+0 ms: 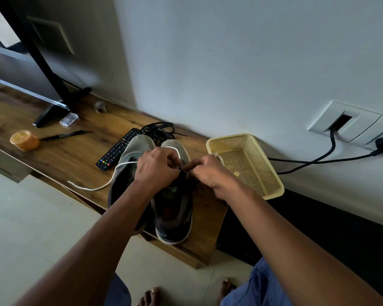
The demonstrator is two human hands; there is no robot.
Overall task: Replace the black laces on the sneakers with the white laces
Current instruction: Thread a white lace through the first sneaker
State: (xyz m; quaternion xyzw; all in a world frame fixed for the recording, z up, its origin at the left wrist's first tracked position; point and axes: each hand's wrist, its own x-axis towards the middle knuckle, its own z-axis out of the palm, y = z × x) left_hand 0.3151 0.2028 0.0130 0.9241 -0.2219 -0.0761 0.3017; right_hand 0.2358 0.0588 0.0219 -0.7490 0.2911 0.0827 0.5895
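My left hand (156, 166) and right hand (209, 173) meet over the right sneaker (175, 208), both pinching the white lace (111, 180) at its eyelets, its loose end trailing left across the wooden surface (71, 155), the removed black laces (158, 130) heaped behind the toes beside the remote (117, 150) and yellow basket (245, 164).

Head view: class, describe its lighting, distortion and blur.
Head view: dim, soft light from the upper left; wide-angle lens bends the wooden shelf and wall; the television at upper left is blurred, while the hands and sneakers stay fairly sharp.
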